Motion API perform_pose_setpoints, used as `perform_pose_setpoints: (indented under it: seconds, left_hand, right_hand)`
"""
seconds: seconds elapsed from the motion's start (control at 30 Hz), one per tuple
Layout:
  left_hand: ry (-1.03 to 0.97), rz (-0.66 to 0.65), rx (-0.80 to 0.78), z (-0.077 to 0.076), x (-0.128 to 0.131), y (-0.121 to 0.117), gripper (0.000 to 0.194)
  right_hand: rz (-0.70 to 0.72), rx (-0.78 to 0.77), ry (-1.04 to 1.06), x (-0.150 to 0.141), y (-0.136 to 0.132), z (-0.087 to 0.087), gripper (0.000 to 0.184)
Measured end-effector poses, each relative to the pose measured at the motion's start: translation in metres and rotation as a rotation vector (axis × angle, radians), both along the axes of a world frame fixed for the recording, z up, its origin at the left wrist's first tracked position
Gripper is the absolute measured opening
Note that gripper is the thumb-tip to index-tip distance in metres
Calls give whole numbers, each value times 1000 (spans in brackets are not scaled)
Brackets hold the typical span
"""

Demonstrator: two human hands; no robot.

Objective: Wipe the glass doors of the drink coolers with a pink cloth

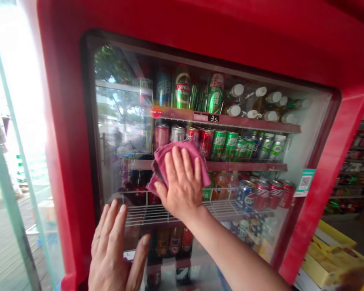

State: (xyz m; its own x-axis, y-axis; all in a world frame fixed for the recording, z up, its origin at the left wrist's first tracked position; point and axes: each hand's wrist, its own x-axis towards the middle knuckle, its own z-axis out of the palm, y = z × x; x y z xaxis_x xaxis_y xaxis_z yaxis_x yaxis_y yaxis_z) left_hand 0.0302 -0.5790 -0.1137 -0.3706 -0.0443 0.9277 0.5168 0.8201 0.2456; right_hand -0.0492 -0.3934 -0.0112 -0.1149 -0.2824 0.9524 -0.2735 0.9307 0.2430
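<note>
Pressing the pink cloth (161, 163) to the glass (115, 117) of a red-framed cooler, my right hand (183, 192) shows in the head view with its palm down and fingers straight, a little apart. They lie over the cloth rather than curl round it, so I judge that pressure alone pins it there. If I ease off or tip my palm, the cloth could slide out and drop. Its left edge, beside my thumb, is rumpled and darker; a fold there could make the contact uneven.

My left hand (111, 246) is up, lower and to the left, bare, holding nothing, its fingers stretched and the thumb standing away. I cannot tell whether it touches the glass; if it does, my fingertips could leave smudges. Reflected trees (117, 70) cover the left part of the pane, and that glare could hide a streak from me.

The cans (220, 141) and white-capped bottles (273, 97) stand behind the glass, so I see little risk to them. Over by the right side of the frame (314, 226) is a sticker with a square code (305, 182), well apart from the cloth; a loose hem dragged across it could lift a corner. Yellow cartons (336, 254) sit low at the right, where a careless elbow might knock them.
</note>
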Motion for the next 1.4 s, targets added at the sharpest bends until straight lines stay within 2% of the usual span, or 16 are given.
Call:
perform_pose_setpoints:
  seconds: [0.13,0.23,0.33,0.53,0.6,0.63,0.67,0.73,0.97,1.03,1.07,1.13,1.2,1.27,1.33,1.4]
  left_hand:
    - [-19,-6,9,-5,2,-5,89]
    - [-30,-13,7,-4,8,-6,90]
    - [-13,-26,2,0,14,-7,93]
    - [-9,-19,29,0,23,-13,93]
    - [-20,-14,36,-3,25,-16,92]
    - [-24,-14,42,-4,25,-17,91]
    - [-25,-17,46,-6,26,-19,92]
    - [-18,-28,51,-8,26,-21,93]
    - [15,-27,47,-14,31,-34,93]
    - [9,-27,35,-15,33,-37,95]
    - [9,-25,30,-15,34,-39,95]
    - [15,-19,25,-14,36,-40,95]
    - [16,-22,16,-12,37,-41,94]
    - [11,-28,3,-11,38,-40,93]
    - [2,-42,-6,-9,38,-38,94]
    - [-9,-53,-6,-9,37,-37,94]
  right_hand:
    - [171,341,-62,4,-21,-60,63]
    - [232,471,-135,5,-21,-73,60]
    - [253,419,-153,3,-24,-40,65]
    - [195,201,-150,-3,-60,76,75]
    - [163,167,-126,-4,-75,91,76]
    - [153,173,-116,-3,-82,90,76]
    - [151,194,-107,-3,-89,83,74]
    - [171,267,-86,-2,-101,53,67]
    - [282,430,-97,-7,-117,-121,58]
    - [295,475,-76,-7,-112,-144,55]
    - [289,493,-49,-7,-109,-146,54]
    - [270,517,-15,-4,-99,-129,55]
    - [253,487,-57,-1,-85,-91,60]
    - [223,328,-130,1,-68,-43,70]
    - [150,71,-161,2,-51,-2,78]
    - [87,-109,-157,3,-41,22,83]
